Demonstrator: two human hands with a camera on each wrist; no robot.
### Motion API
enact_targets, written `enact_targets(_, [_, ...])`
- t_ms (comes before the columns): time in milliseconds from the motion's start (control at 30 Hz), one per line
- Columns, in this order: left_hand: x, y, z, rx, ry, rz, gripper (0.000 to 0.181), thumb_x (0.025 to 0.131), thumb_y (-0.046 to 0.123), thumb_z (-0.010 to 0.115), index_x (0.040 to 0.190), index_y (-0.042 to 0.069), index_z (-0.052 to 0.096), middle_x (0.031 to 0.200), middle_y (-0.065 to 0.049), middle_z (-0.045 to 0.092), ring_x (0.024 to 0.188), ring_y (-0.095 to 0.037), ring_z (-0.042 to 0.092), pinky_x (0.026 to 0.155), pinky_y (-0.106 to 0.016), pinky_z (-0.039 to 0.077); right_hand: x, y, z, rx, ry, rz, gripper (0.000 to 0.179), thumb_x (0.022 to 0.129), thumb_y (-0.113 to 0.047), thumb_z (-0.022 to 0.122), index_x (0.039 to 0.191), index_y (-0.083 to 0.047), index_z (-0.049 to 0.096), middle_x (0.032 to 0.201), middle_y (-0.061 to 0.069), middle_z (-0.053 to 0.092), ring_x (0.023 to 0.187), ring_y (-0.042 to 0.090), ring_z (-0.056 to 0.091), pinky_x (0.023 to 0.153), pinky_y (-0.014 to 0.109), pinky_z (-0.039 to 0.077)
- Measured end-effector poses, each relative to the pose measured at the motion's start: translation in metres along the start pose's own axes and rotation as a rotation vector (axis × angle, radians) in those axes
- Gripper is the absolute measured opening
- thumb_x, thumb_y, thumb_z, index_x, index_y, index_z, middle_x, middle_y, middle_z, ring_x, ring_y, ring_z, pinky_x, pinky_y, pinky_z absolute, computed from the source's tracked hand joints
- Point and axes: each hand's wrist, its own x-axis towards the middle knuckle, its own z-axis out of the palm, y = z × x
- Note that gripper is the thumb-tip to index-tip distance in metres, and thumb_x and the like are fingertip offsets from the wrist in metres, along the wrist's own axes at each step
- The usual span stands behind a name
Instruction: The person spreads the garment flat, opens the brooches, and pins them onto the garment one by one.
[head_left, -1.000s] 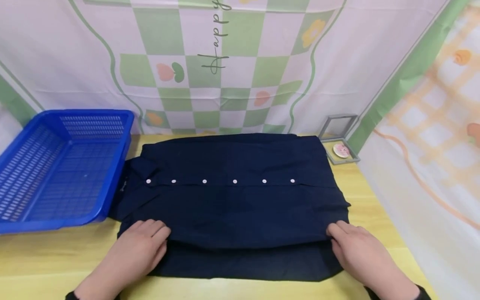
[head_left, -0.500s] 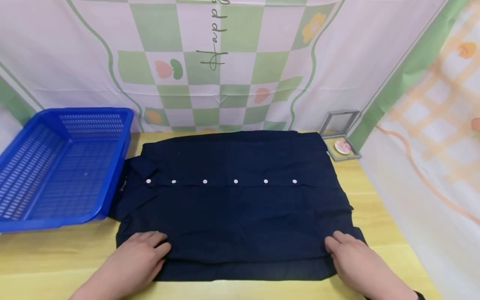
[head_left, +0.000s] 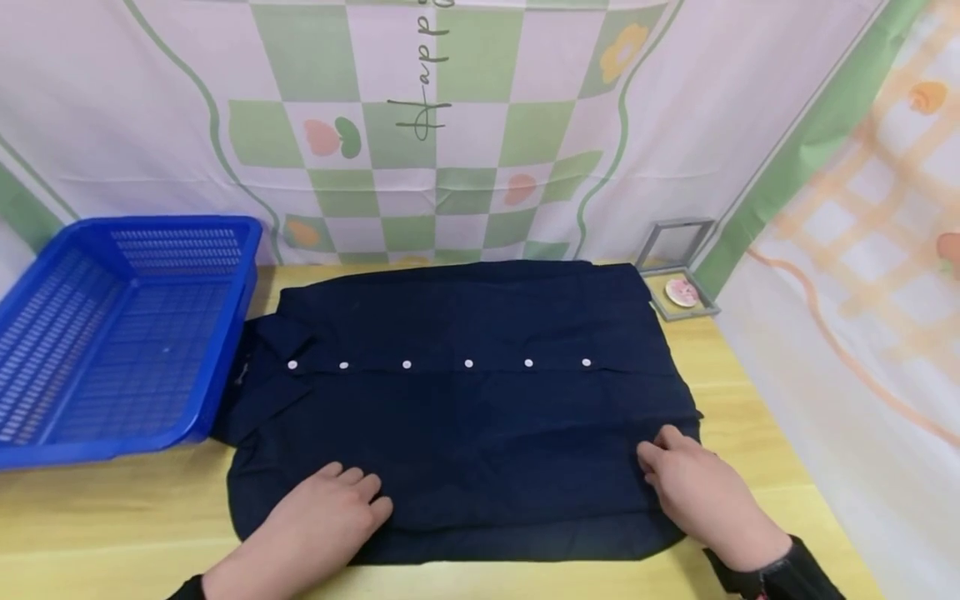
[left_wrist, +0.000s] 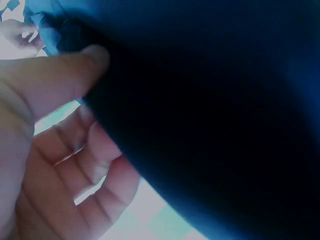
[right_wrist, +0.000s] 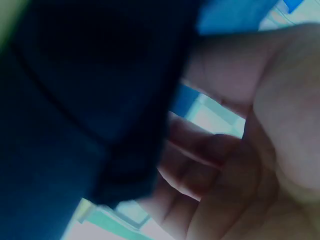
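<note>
A navy blue button-up shirt (head_left: pixel 465 417) lies front up, its collar to the left and a row of white buttons running along its middle. My left hand (head_left: pixel 326 521) holds the shirt's near edge toward the collar end. In the left wrist view, the left thumb (left_wrist: pixel 65 75) lies on the dark cloth and the fingers go behind its edge. At the hem end, my right hand (head_left: pixel 697 492) pinches the near side of the shirt. Dark cloth (right_wrist: pixel 100 125) hides the right fingertips in the right wrist view.
A blue plastic basket (head_left: pixel 197 408) stands at the left, against the collar. At the back right sits a small open grey-framed case (head_left: pixel 675 315) with a round pink-and-white item (head_left: pixel 682 292). A patterned curtain (head_left: pixel 480 208) hangs behind the yellow wooden table (head_left: pixel 97 517).
The left hand has shifted right along the near edge. The right hand dipped toward me, then moved back up slightly. The upper layer's near fold now lies closer to me.
</note>
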Motion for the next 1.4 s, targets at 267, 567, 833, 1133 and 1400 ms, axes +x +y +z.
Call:
enact_targets(267, [-0.003, -0.002, -0.001, -0.073, 0.038, -0.032, 0.013, 0.088, 0.012, 0.069, 0.086, 0.021, 0.059, 0.081, 0.007, 0.044, 0.066, -0.012, 0.038, 0.057, -0.028, 0.033, -0.003, 0.003, 0.003, -0.037, 0.052, -0.011, 0.026, 0.084, -0.006, 0.076, 0.078, -0.013, 0.052, 0.074, -0.001, 0.038, 0.059, 0.013, 0.035, 0.05, 0.03, 0.036])
enact_targets(567, [-0.006, -0.006, 0.003, -0.253, -0.084, -0.074, 0.006, 0.095, 0.03, 0.068, 0.094, 0.024, 0.068, 0.119, 0.0, 0.062, 0.095, -0.02, 0.058, 0.069, -0.04, 0.052, -0.002, 0.004, 0.008, 0.004, -0.027, 0.017, 0.031, 0.084, -0.005, 0.076, 0.075, -0.014, 0.049, 0.069, -0.003, 0.037, 0.059, 0.012, 0.04, 0.052, 0.032, 0.04])
enact_targets(833, [-0.005, -0.008, 0.009, -0.27, -0.135, -0.087, 0.005, 0.091, 0.023, 0.072, 0.096, 0.021, 0.072, 0.125, -0.002, 0.065, 0.105, -0.025, 0.06, 0.071, -0.039, 0.055, -0.004, 0.005, 0.005, 0.006, -0.018, 0.01, 0.028, 0.088, -0.005, 0.065, 0.072, -0.015, 0.045, 0.066, -0.004, 0.035, 0.056, 0.011, 0.035, 0.05, 0.031, 0.036])
enact_targets(1133, [-0.005, -0.006, 0.007, -0.3, -0.161, -0.137, 0.014, 0.089, 0.021, 0.075, 0.103, 0.018, 0.073, 0.125, -0.003, 0.066, 0.111, -0.03, 0.062, 0.078, -0.042, 0.056, -0.017, 0.007, -0.01, 0.048, 0.06, -0.018, 0.032, 0.072, -0.01, 0.066, 0.064, -0.021, 0.037, 0.065, -0.007, 0.029, 0.055, 0.01, 0.023, 0.05, 0.026, 0.026])
enact_targets(1400, [-0.003, -0.004, 0.008, -0.261, -0.178, -0.102, 0.02, 0.089, 0.012, 0.069, 0.108, 0.021, 0.07, 0.109, 0.0, 0.06, 0.094, -0.022, 0.053, 0.065, -0.04, 0.051, -0.026, 0.003, -0.008, 0.102, -0.208, -0.017, 0.026, 0.077, -0.015, 0.077, 0.08, -0.022, 0.053, 0.077, -0.007, 0.041, 0.065, 0.011, 0.038, 0.058, 0.03, 0.038])
